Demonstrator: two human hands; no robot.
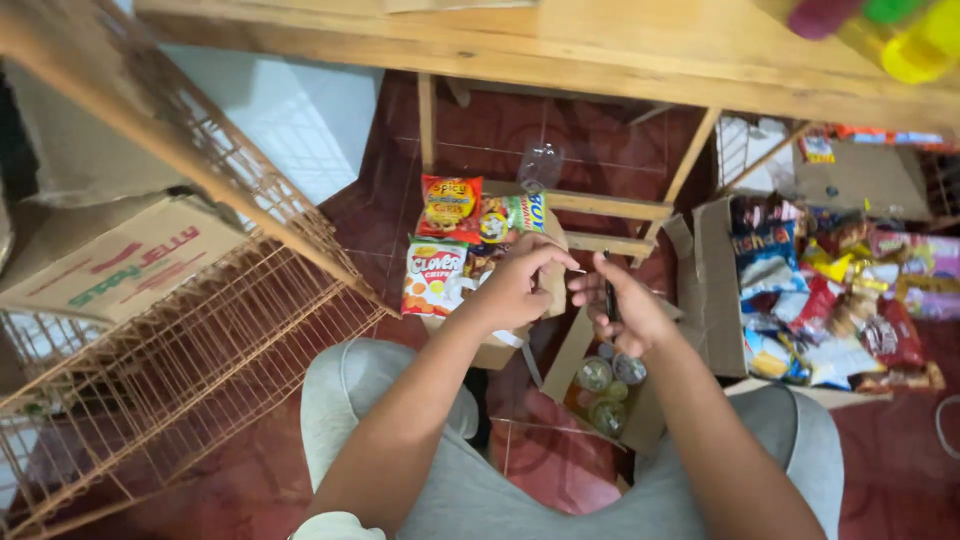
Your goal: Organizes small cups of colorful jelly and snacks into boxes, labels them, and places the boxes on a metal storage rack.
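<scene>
A slim dark tool stands upright in the right hand's closed fingers, above small sealed cups.

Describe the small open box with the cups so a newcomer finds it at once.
Start at the wooden table and drop to the red floor between the person's knees. The small cardboard box sits under the right hand; unlike the snack-filled boxes beside it, it holds round clear-lidded cups.

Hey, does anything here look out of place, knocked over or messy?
Yes. A wood-framed wire rack leans askew on the left, resting against a cardboard box. An empty clear plastic bottle lies on the red floor under the table. Snack packets sit heaped loosely in the open box on the right. Nothing looks spilled.
</scene>
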